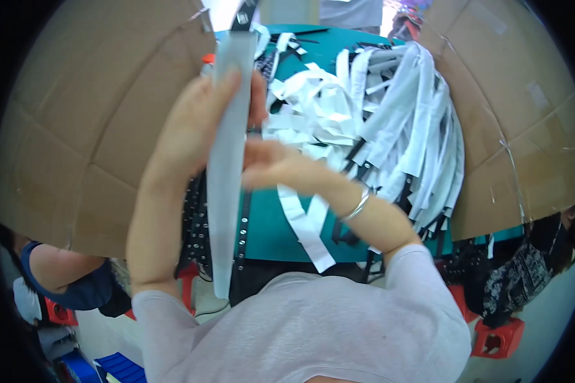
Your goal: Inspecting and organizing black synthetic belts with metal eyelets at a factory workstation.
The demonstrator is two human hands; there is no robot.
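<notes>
A long belt in a whitish sleeve [229,159] hangs upright in front of me, its black end [243,16] sticking out at the top. My left hand [201,118] is closed around the upper part of the sleeve, thumb on the front and fingertips showing past its right edge. Lower down, my right hand [281,167] is at the sleeve's right edge; motion blur and the sleeve hide its fingertips, so I cannot tell its grip. Past my right hand lie a heap of loose white strips [319,105] and a thick bundle of sleeved belts [421,127] with black ends.
The teal table [268,223] has tall cardboard sheets on its left [76,127] and right [511,115]. Black belts with metal eyelets [197,223] hang at the near left edge. Other people sit beyond both sheets, near red stools [498,335].
</notes>
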